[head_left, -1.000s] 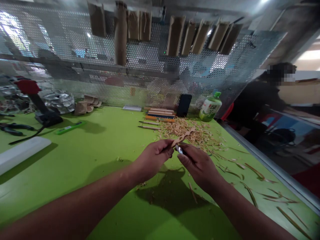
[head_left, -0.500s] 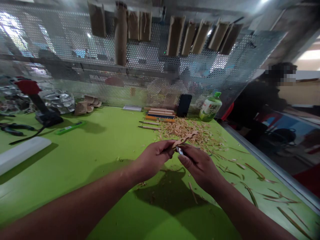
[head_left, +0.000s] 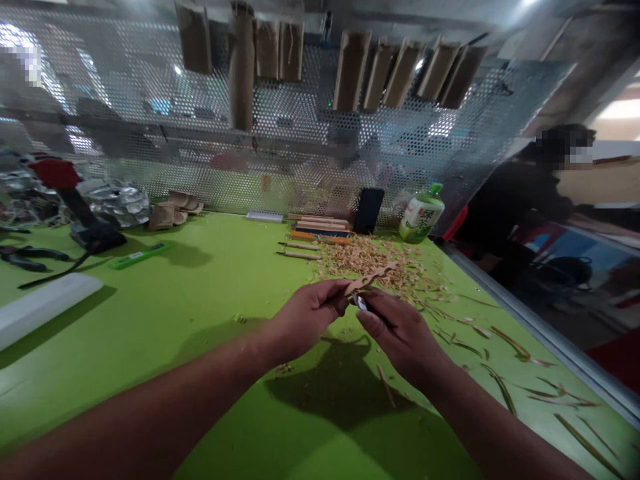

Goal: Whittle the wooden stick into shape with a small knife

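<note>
My left hand [head_left: 305, 317] is closed around the near end of a thin carved wooden stick [head_left: 373, 275] with a wavy edge, which points away to the right above the green table [head_left: 165, 320]. Close beside it, my right hand [head_left: 397, 330] is closed on a small knife [head_left: 361, 303]; only a short bit of pale blade shows between the two hands, against the stick. Both hands hover a little over the table and cast a dark shadow below.
A heap of wood shavings [head_left: 367, 260] and long slivers [head_left: 505, 343] lie beyond and to the right. Carving tools [head_left: 297, 251], a black phone [head_left: 369, 210] and a green bottle [head_left: 421, 215] stand by the perforated metal screen. A white bar [head_left: 43, 307] lies left. Another person [head_left: 520, 200] sits at right.
The stick's far end has tilted slightly lower and to the right, and both hands have shifted a little; the grips are unchanged.
</note>
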`<state>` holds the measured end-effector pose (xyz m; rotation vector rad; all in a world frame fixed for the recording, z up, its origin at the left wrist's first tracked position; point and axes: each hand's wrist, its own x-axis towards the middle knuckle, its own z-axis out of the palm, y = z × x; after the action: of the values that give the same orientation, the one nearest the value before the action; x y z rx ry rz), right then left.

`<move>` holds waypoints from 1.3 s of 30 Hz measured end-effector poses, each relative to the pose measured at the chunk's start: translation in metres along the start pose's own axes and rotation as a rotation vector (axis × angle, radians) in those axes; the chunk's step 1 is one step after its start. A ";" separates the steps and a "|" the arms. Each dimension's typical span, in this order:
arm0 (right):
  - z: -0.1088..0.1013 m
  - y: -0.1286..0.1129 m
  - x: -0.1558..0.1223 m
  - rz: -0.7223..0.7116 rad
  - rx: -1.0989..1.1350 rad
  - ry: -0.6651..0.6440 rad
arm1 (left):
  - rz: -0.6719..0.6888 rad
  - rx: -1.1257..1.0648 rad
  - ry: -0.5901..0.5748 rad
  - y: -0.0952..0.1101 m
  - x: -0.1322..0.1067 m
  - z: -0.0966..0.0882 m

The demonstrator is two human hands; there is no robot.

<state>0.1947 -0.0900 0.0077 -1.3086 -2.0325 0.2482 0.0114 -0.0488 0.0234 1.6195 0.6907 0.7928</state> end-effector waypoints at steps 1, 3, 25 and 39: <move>0.000 0.000 0.000 0.005 0.004 0.000 | -0.002 0.000 0.000 0.000 0.000 0.000; 0.000 0.000 -0.001 0.018 0.020 0.003 | -0.015 0.003 0.003 -0.001 0.001 0.000; -0.001 -0.001 -0.001 0.037 0.030 -0.022 | -0.002 0.020 0.014 -0.001 0.001 -0.001; -0.006 -0.002 0.001 0.074 0.126 -0.133 | 0.232 0.204 -0.090 -0.014 0.007 -0.011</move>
<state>0.1970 -0.0910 0.0138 -1.3203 -2.0439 0.5015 0.0066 -0.0342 0.0116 1.9334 0.5387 0.8306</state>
